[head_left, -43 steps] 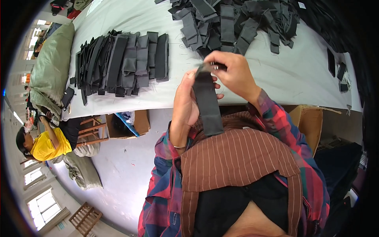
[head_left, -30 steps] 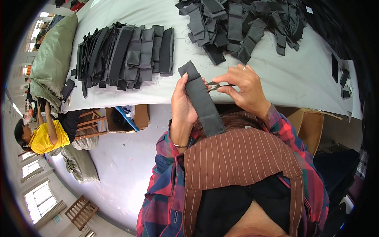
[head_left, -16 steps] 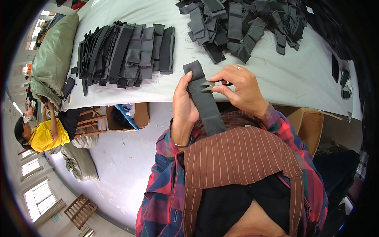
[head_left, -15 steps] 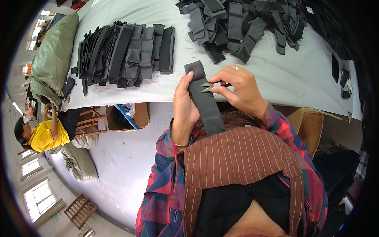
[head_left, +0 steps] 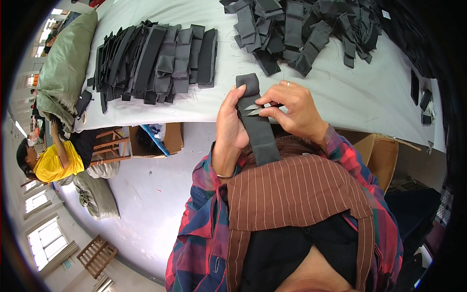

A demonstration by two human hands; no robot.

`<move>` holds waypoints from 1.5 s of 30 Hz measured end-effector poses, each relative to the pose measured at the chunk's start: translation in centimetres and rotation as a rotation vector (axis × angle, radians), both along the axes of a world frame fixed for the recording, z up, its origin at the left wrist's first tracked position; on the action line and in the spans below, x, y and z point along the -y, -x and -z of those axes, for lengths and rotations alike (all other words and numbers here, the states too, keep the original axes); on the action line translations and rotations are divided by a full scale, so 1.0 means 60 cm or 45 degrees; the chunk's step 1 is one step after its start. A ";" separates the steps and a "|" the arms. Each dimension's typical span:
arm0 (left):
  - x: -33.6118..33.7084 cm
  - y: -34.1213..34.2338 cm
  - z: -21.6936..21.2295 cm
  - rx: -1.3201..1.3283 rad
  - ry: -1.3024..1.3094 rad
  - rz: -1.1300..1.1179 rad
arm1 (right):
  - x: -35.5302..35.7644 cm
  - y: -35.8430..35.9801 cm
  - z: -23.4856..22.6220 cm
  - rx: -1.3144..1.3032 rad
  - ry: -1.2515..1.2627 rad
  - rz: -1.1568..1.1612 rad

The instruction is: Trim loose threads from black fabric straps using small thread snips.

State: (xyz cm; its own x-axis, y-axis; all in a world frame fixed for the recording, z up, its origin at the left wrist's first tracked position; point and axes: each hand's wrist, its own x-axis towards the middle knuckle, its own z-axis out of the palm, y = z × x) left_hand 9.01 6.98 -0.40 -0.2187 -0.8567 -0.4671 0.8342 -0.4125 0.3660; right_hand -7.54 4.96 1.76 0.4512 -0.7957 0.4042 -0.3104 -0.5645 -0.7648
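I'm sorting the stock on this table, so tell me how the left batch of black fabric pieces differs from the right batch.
The left batch is laid in an overlapping row, pieces roughly parallel; the right batch is a jumbled heap with pieces pointing every way. The left batch sits near the table's front edge; the right batch lies farther back. Both are dark strips like the one in the hands.

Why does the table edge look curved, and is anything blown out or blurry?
Head view: fisheye lens bends the white table edge and leaves black corners; windows at lower left are overexposed; hands and the dark strip are sharp, lit by soft, even light.
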 end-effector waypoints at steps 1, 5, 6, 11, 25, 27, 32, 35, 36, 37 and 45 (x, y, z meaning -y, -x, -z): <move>0.000 0.001 0.001 -0.011 -0.013 0.011 | 0.000 -0.001 0.001 -0.076 0.099 0.007; -0.001 -0.008 0.009 -0.055 0.006 0.042 | 0.003 0.003 0.014 -0.077 0.185 0.065; 0.001 -0.009 0.009 -0.053 -0.008 0.035 | 0.002 0.003 0.012 -0.079 0.182 0.065; 0.002 -0.001 0.003 0.010 -0.047 -0.001 | -0.006 -0.005 0.003 -0.036 0.036 0.042; 0.001 0.007 -0.007 0.107 -0.052 -0.021 | 0.003 -0.005 0.008 -0.100 0.133 0.026; 0.000 0.007 -0.004 0.094 -0.039 -0.027 | 0.003 -0.006 0.010 -0.103 0.139 0.028; -0.001 0.009 -0.008 0.121 -0.015 -0.007 | 0.001 -0.010 0.008 -0.114 0.255 0.009; -0.003 0.007 -0.009 0.112 -0.021 -0.022 | 0.001 -0.005 0.006 -0.192 0.322 0.020; -0.002 0.005 -0.009 0.126 -0.051 -0.032 | 0.001 -0.002 0.007 -0.191 0.322 0.020; -0.002 0.003 -0.008 0.140 -0.081 -0.041 | 0.001 0.002 0.009 -0.196 0.295 0.037; -0.003 -0.007 0.007 -0.058 -0.040 0.002 | -0.020 -0.009 0.010 -0.040 0.089 0.080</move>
